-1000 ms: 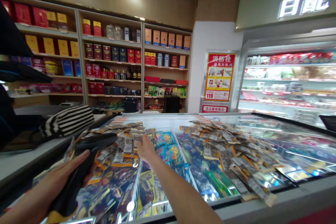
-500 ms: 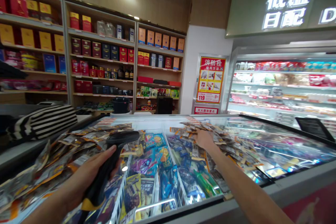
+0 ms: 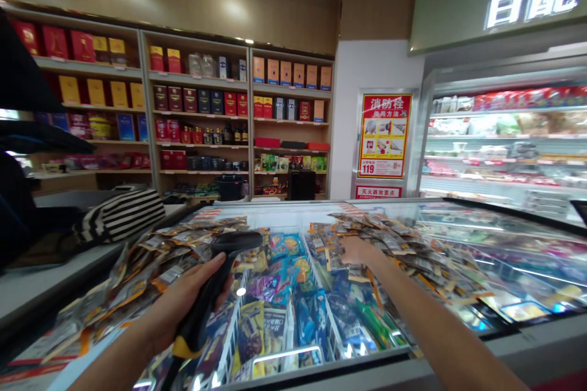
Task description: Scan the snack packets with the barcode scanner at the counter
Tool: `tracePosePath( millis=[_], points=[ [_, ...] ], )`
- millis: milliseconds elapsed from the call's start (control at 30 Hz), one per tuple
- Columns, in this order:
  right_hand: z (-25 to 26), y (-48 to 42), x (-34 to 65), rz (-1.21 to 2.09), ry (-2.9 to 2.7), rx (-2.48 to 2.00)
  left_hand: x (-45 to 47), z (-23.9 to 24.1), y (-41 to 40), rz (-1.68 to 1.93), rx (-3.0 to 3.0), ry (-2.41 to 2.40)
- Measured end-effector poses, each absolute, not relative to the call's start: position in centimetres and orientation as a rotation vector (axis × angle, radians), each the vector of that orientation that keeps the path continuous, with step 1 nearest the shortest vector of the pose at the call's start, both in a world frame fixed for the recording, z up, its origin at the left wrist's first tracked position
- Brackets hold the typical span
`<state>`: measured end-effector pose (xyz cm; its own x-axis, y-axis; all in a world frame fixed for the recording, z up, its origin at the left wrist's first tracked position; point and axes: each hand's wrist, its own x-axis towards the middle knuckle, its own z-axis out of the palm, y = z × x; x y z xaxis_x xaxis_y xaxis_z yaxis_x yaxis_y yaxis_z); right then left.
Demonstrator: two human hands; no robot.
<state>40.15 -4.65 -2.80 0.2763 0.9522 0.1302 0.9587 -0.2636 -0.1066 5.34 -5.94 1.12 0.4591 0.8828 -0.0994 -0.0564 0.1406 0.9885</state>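
My left hand is wrapped round the handle of a black barcode scanner with a yellow band near its base; the scanner head points forward over the freezer. My right hand reaches forward to the near left edge of a pile of small packets with orange edges. Its fingers are closed on a small packet, though the fingertips are partly hidden. A second heap of similar packets lies on the left, beside and beneath my left forearm.
Under the packets is a chest freezer with a glass top, white wire dividers and coloured ice-cream packs. A striped bag lies at left, beside a dark-clothed person. Stocked shelves stand behind.
The view has swung left, so everything sits farther right. My right hand has come slightly lower and nearer, toward the pile's near left edge. The left hand still holds the scanner.
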Motion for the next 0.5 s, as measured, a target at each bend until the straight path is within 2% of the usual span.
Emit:
tracePosePath(
  millis=[200,367,500],
  points=[
    [-2.5,-3.3,37.9,-0.101,-1.757,-2.137,5.6,0.6,-5.2,0.857,1.243,0.798],
    [-4.5,-1.6,34.6,0.284,-1.37,-1.585,6.8,0.4,-5.3,0.855,1.234,0.757],
    [-5.7,-0.9,32.5,0.454,-1.212,-1.418,7.2,0.3,-5.9,0.801,1.251,0.715]
  ],
)
